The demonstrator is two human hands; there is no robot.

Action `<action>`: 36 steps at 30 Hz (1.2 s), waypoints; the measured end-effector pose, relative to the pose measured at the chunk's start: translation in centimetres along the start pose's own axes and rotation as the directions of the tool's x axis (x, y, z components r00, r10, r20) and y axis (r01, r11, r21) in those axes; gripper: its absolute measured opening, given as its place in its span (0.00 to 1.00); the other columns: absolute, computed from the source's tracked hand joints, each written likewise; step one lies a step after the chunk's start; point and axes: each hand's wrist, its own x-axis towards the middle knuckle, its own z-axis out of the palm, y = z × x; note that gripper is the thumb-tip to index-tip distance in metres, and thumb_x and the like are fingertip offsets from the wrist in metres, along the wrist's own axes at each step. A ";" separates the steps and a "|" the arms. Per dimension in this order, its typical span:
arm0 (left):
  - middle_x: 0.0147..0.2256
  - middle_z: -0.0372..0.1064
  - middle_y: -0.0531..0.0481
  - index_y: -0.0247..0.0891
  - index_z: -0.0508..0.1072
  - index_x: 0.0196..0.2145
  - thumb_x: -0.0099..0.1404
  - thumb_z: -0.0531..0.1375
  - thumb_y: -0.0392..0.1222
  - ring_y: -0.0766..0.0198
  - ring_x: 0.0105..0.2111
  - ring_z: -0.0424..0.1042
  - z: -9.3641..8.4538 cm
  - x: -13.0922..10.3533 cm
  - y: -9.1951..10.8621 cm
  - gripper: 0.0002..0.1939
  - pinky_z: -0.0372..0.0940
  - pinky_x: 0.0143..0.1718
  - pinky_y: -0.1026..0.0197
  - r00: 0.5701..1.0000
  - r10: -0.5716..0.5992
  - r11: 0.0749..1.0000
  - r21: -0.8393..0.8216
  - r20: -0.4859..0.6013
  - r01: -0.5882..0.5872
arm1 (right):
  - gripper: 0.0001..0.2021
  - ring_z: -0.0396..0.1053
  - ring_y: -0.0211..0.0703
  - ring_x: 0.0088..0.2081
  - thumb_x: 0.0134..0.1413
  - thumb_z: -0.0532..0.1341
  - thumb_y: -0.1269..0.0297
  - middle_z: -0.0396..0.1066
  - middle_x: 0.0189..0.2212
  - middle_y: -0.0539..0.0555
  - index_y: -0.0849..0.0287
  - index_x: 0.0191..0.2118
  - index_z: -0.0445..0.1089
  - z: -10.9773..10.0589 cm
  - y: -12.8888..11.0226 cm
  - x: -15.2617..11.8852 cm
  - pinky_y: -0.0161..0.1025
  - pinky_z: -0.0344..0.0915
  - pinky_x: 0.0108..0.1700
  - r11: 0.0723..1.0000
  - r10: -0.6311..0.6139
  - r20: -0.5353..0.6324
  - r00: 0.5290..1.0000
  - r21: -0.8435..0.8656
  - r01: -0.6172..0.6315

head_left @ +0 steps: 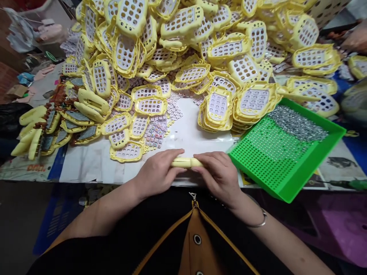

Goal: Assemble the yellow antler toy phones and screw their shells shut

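Observation:
Between my two hands is a yellow plastic toy-phone casing (187,162), seen edge-on just above the table's front edge. My left hand (157,171) pinches its left end with thumb and fingers. The right end is gripped the same way by my right hand (219,173). A seam runs along the casing's side; its faces are hidden. Past my left hand lie yellow shells with white key grids (126,151) and a patch of small printed key pieces (156,133). Beyond my right hand stand two stacks of similar shells (216,107).
A green perforated tray (298,179) holding many metal screws (298,123) overhangs the front edge at right. A high heap of yellow shells (183,23) covers the back. At left lie casings with grey panels (77,116). A green-handled tool (349,184) lies far right.

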 end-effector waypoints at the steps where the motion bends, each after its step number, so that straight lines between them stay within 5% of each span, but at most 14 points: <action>1: 0.43 0.76 0.42 0.35 0.70 0.48 0.64 0.57 0.37 0.59 0.42 0.76 -0.1 -0.2 -0.2 0.14 0.71 0.43 0.58 1.000 -0.011 1.000 -0.015 -0.023 0.010 | 0.07 0.71 0.44 0.35 0.57 0.61 0.65 0.77 0.34 0.54 0.57 0.42 0.70 0.0 0.0 -0.1 0.43 0.63 0.38 1.000 -0.001 -0.008 1.000 0.014 0.001; 8: 0.34 0.77 0.45 0.33 0.72 0.42 0.61 0.57 0.33 0.61 0.31 0.76 0.3 -1.1 0.2 0.11 0.70 0.33 0.61 0.991 0.085 0.994 0.081 -0.108 -0.076 | 0.07 0.73 0.45 0.36 0.57 0.61 0.66 0.78 0.36 0.55 0.56 0.42 0.70 0.8 0.0 -1.0 0.44 0.64 0.39 0.999 -0.035 -0.086 0.996 0.011 0.036; 13: 0.40 0.77 0.43 0.34 0.70 0.45 0.63 0.56 0.34 0.58 0.39 0.76 0.0 -1.4 -0.1 0.12 0.71 0.40 0.58 0.995 0.092 0.992 0.094 -0.035 -0.088 | 0.08 0.72 0.45 0.36 0.58 0.61 0.65 0.77 0.35 0.55 0.56 0.43 0.69 0.4 -0.1 -1.2 0.43 0.64 0.39 0.996 -0.075 -0.050 0.996 -0.055 0.073; 19: 0.42 0.76 0.42 0.34 0.70 0.47 0.64 0.54 0.31 0.59 0.41 0.76 0.1 -1.4 0.1 0.14 0.71 0.43 0.56 0.992 0.080 0.996 0.045 -0.096 -0.076 | 0.17 0.69 0.52 0.45 0.58 0.60 0.63 0.74 0.46 0.63 0.61 0.52 0.65 0.2 -2.0 0.0 0.48 0.62 0.47 0.928 -0.218 0.042 0.975 -0.300 0.220; 23: 0.40 0.77 0.45 0.35 0.72 0.45 0.62 0.53 0.28 0.61 0.39 0.76 -0.2 -1.0 1.0 0.15 0.71 0.41 0.59 0.994 0.046 0.998 0.037 -0.100 -0.042 | 0.12 0.68 0.49 0.35 0.60 0.57 0.59 0.74 0.34 0.59 0.61 0.45 0.67 0.4 -2.7 0.8 0.44 0.61 0.37 0.962 -0.137 0.062 0.989 -0.231 0.147; 32: 0.36 0.78 0.44 0.33 0.74 0.42 0.60 0.51 0.28 0.58 0.34 0.77 0.0 0.0 2.5 0.16 0.71 0.35 0.57 0.991 0.084 0.987 0.147 -0.102 -0.069 | 0.08 0.69 0.47 0.32 0.58 0.59 0.60 0.74 0.30 0.56 0.59 0.38 0.68 0.8 -2.7 0.5 0.44 0.62 0.36 0.989 -0.061 -0.125 0.990 -0.144 0.043; 36: 0.36 0.78 0.45 0.35 0.74 0.43 0.60 0.52 0.30 0.59 0.34 0.76 -0.2 -0.1 2.1 0.16 0.71 0.37 0.57 0.997 0.041 0.994 0.103 -0.071 -0.033 | 0.08 0.70 0.47 0.34 0.58 0.60 0.61 0.74 0.31 0.55 0.57 0.40 0.68 0.6 -2.5 0.9 0.44 0.65 0.37 0.989 -0.082 -0.080 0.993 -0.127 0.072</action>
